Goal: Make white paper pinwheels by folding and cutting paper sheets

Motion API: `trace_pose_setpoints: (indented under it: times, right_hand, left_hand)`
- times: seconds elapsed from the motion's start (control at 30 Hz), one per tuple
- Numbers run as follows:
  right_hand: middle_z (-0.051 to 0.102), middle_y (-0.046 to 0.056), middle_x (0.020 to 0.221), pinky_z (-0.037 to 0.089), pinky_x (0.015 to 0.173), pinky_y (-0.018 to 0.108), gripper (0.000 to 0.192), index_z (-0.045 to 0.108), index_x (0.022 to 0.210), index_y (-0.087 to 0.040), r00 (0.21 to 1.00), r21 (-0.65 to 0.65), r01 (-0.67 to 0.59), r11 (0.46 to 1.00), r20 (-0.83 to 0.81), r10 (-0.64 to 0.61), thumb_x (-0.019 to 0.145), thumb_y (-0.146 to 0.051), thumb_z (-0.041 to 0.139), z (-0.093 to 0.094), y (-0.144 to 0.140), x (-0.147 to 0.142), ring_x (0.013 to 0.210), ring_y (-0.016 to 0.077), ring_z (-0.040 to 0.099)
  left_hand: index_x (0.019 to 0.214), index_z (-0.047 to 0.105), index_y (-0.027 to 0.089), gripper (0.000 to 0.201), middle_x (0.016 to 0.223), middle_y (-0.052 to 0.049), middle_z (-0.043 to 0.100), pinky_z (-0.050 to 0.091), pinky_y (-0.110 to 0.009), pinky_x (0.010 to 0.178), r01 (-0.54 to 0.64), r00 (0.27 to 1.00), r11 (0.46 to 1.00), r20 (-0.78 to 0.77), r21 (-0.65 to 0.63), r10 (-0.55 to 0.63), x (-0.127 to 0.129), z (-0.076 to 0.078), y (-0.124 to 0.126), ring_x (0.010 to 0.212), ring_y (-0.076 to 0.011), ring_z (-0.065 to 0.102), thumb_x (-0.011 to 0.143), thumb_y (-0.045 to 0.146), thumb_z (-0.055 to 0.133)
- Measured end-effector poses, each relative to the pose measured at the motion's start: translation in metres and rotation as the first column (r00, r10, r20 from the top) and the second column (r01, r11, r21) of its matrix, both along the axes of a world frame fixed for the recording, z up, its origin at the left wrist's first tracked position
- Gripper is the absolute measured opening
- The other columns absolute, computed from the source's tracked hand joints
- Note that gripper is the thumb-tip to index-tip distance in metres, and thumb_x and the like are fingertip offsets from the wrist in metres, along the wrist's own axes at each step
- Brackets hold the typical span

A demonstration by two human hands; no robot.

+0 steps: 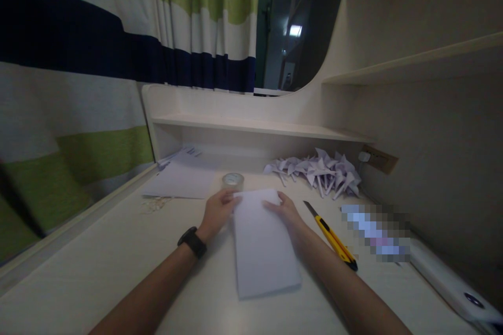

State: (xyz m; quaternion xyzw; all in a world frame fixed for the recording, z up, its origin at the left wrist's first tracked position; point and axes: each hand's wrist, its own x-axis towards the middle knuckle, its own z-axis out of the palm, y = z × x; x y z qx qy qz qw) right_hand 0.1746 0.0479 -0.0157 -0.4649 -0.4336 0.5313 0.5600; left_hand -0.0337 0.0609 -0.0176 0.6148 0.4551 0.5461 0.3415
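Observation:
A folded sheet of white paper lies lengthwise between my arms on the desk. My left hand pinches its far left corner, thumb and fingers together, with a black watch on that wrist. At the far right edge my right hand grips the same sheet, the thumb on top and the other fingers partly hidden behind it. Just beyond my left hand stands a roll of clear tape. A yellow utility knife with its blade out rests to the right of my right forearm.
White paper pinwheels are heaped at the back right. A stack of white sheets sits at the back left, with small scraps in front. Along the right wall are a blurred-out item and a white device. A shelf spans the back.

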Motion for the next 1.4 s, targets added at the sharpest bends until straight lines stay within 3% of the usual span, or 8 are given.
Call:
trace_pose_setpoints:
  times: [0.2, 0.37, 0.5, 1.0, 1.4]
  right_hand:
    - [0.071, 0.003, 0.077, 0.053, 0.06, 0.034, 0.058, 0.057, 0.098, -0.02, 0.999, 0.011, 0.035, 0.999, 0.024, -0.036, 0.049, -0.032, 0.086, -0.0008, -0.0012, -0.0012, 0.064, 0.0225, 0.067]
    - [0.072, 0.004, 0.077, 0.051, 0.059, 0.031, 0.045, 0.059, 0.098, -0.02, 0.997, -0.046, -0.026, 0.999, -0.074, 0.023, 0.063, -0.04, 0.079, 0.0023, -0.0013, 0.0023, 0.063, 0.0206, 0.066]
    - [0.072, 0.006, 0.077, 0.051, 0.061, 0.03, 0.037, 0.063, 0.092, -0.017, 0.992, -0.056, -0.058, 0.997, -0.111, 0.052, 0.065, -0.038, 0.078, 0.0038, -0.0019, 0.004, 0.064, 0.0201, 0.067]
    - [0.071, 0.004, 0.072, 0.049, 0.058, 0.03, 0.035, 0.062, 0.087, -0.017, 0.999, -0.024, -0.023, 0.999, -0.049, 0.022, 0.061, -0.034, 0.078, 0.005, -0.0056, 0.0028, 0.062, 0.0202, 0.064]
    - [0.068, 0.001, 0.068, 0.048, 0.056, 0.031, 0.045, 0.056, 0.084, -0.02, 0.997, 0.032, -0.002, 0.999, -0.081, 0.004, 0.05, -0.029, 0.083, 0.008, -0.0065, 0.0036, 0.056, 0.0187, 0.062]
  left_hand:
    - [0.099, 0.066, 0.015, 0.035, 0.077, -0.006, 0.073, 0.053, -0.027, 0.056, 0.031, 0.999, 0.999, 0.025, 0.008, -0.032, 0.0004, -0.0006, 0.0002, 0.069, -0.0211, 0.069, 0.074, 0.038, 0.067]
    - [0.096, 0.067, 0.015, 0.033, 0.08, -0.007, 0.074, 0.054, -0.027, 0.058, 0.007, 1.0, 1.0, 0.03, 0.007, -0.007, 0.0011, 0.0007, -0.0004, 0.073, -0.0216, 0.069, 0.072, 0.038, 0.068]
    - [0.099, 0.067, 0.015, 0.037, 0.076, -0.007, 0.073, 0.052, -0.027, 0.054, -0.005, 1.0, 1.0, 0.017, -0.022, 0.005, 0.002, 0.0048, -0.0039, 0.07, -0.0218, 0.069, 0.072, 0.04, 0.067]
    - [0.098, 0.068, 0.015, 0.035, 0.075, -0.007, 0.072, 0.053, -0.028, 0.055, -0.012, 0.999, 1.0, -0.033, -0.012, 0.012, 0.0014, 0.0027, -0.0038, 0.069, -0.022, 0.068, 0.073, 0.038, 0.067]
    - [0.099, 0.065, 0.017, 0.031, 0.076, -0.004, 0.073, 0.053, -0.026, 0.057, 0.019, 0.999, 1.0, 0.042, -0.005, -0.019, 0.0025, 0.0028, -0.0041, 0.069, -0.0199, 0.069, 0.074, 0.035, 0.069]
